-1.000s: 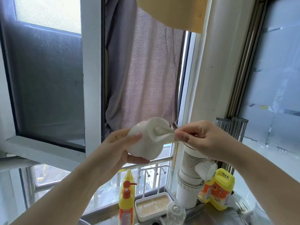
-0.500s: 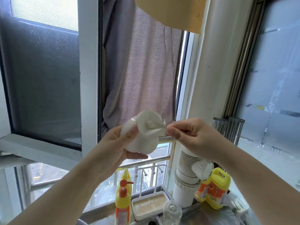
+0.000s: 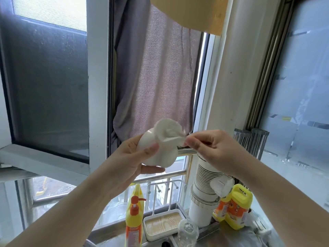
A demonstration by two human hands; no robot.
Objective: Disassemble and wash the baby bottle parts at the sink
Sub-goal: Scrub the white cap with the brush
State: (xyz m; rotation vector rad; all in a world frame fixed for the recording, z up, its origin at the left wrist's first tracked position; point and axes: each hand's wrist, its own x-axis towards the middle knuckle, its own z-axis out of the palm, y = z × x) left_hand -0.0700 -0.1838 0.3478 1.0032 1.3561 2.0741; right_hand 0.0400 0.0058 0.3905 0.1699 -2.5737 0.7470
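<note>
My left hand [image 3: 131, 157] grips a white rounded container [image 3: 161, 155] held up in front of the window, thumb across its front. A white tissue or cloth [image 3: 169, 131] sticks out of its top. My right hand [image 3: 211, 148] pinches the edge of that tissue between thumb and fingertips, just to the right of the container. Down by the sink a clear glass bottle body [image 3: 187, 232] stands mouth down.
On the ledge below stand a yellow pump bottle [image 3: 134, 216], a white tray with a rack [image 3: 162, 227], a tall white ribbed canister [image 3: 204, 189] and a yellow detergent jug [image 3: 235, 207]. A pink-grey towel [image 3: 160, 77] hangs in the window behind.
Both hands stay on the container and tissue. The tissue is pulled out a little further to the right and spreads wider above the container's top.
</note>
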